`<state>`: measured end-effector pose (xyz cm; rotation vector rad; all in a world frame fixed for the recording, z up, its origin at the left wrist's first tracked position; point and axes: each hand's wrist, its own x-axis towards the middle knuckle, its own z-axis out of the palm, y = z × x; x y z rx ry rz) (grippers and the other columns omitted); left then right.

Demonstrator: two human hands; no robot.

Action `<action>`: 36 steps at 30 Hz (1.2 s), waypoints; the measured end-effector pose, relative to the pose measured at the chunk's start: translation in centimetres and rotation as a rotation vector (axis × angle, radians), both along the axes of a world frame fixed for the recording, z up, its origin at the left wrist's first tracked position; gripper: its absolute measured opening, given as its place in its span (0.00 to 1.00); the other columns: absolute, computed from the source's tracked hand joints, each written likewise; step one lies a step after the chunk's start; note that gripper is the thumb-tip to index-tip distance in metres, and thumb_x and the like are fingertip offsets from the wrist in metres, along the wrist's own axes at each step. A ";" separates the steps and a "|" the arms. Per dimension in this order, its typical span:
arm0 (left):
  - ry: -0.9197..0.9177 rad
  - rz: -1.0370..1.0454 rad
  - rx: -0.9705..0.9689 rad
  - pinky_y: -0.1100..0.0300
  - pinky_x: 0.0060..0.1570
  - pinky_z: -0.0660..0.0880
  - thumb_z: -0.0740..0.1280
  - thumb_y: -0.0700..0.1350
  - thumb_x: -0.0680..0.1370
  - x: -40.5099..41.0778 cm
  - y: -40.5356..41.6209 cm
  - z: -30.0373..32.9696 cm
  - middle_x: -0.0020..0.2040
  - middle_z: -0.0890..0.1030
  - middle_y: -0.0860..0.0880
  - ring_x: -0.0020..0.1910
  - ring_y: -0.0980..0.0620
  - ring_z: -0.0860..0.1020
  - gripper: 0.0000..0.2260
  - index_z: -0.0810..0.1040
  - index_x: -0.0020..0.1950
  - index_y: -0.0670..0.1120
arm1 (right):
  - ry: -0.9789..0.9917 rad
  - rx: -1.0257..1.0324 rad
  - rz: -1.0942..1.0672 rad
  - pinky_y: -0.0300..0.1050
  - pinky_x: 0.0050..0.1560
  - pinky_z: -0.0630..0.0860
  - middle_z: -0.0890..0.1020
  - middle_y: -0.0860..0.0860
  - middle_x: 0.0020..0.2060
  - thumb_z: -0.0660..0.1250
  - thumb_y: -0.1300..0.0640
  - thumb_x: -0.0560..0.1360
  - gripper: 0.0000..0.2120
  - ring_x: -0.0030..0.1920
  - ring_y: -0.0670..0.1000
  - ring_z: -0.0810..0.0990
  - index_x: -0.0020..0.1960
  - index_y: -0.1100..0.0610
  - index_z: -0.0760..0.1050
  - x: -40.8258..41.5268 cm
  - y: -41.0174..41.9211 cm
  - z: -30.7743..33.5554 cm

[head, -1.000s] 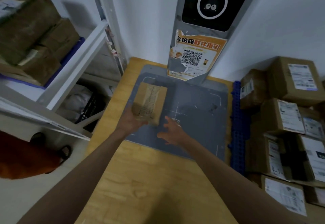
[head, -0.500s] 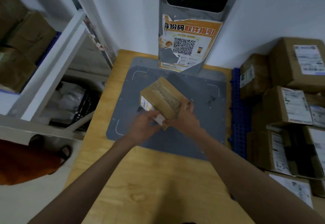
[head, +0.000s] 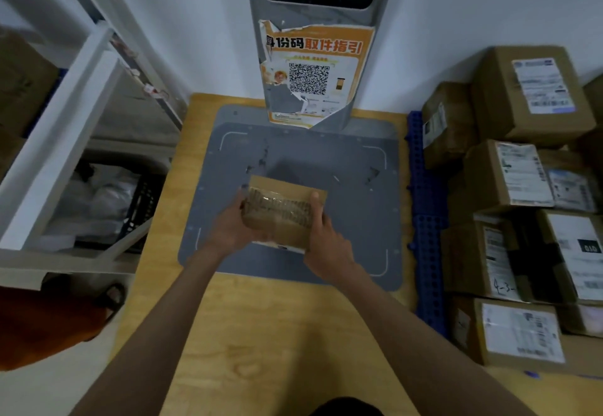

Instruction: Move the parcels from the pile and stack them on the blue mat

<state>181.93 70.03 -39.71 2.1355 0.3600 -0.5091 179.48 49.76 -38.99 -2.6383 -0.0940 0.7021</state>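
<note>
Over the middle of the grey mat, a small cardboard parcel sits between both hands. Left hand wraps the parcel's left end, fingers curled under and thumb up on the edge. Right hand clamps the right end, thumb laid on top, fingers tucked beneath. Clear tape, crinkled, runs across the parcel's brown top, and a sliver of white label peeks out along its near lower edge, the print too small to read. Whether the parcel touches the mat, I cannot tell.

Mat lies at the far half of the wooden tabletop, reaching close to the back edge, white corner marks printed on it. At that back edge stands a grey scanner post with a dark screen, and on it a torn orange poster reading "身份码取件指引" above a QR code.

Along the tabletop's right edge runs a blue perforated plastic grid, and beyond it the pile of cardboard boxes, each with a white shipping label, the print blurred; one shows handwriting like "4-3-". Off the left edge, white shelving holds more brown boxes.
</note>
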 end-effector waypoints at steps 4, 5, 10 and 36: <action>0.033 -0.034 0.003 0.47 0.60 0.74 0.83 0.44 0.61 -3.2 -0.8 -0.1 0.62 0.76 0.48 0.64 0.44 0.74 0.51 0.58 0.78 0.49 | -0.005 0.038 -0.015 0.55 0.40 0.74 0.58 0.54 0.75 0.63 0.65 0.73 0.52 0.46 0.62 0.79 0.75 0.43 0.26 -1.8 -1.2 -0.1; 0.039 -0.046 0.006 0.48 0.59 0.75 0.83 0.44 0.61 -4.0 -1.2 -0.1 0.62 0.76 0.48 0.63 0.44 0.74 0.51 0.57 0.78 0.49 | -0.004 0.046 -0.019 0.56 0.40 0.75 0.57 0.54 0.75 0.64 0.65 0.73 0.52 0.46 0.62 0.79 0.74 0.42 0.26 -2.3 -1.6 -0.1; 0.044 -0.052 -0.013 0.49 0.58 0.75 0.83 0.47 0.60 -7.6 -2.9 0.4 0.65 0.76 0.49 0.63 0.46 0.75 0.49 0.61 0.75 0.48 | -0.018 0.153 -0.056 0.55 0.38 0.78 0.60 0.54 0.74 0.62 0.67 0.73 0.53 0.43 0.58 0.79 0.73 0.38 0.25 -5.3 -3.3 0.0; -0.238 -0.382 -0.108 0.64 0.46 0.75 0.82 0.48 0.60 -13.6 -13.8 11.3 0.53 0.76 0.62 0.52 0.59 0.77 0.36 0.69 0.63 0.60 | -0.188 0.372 -0.416 0.55 0.58 0.77 0.72 0.50 0.65 0.73 0.62 0.67 0.43 0.63 0.54 0.73 0.76 0.48 0.56 -16.3 -17.1 11.6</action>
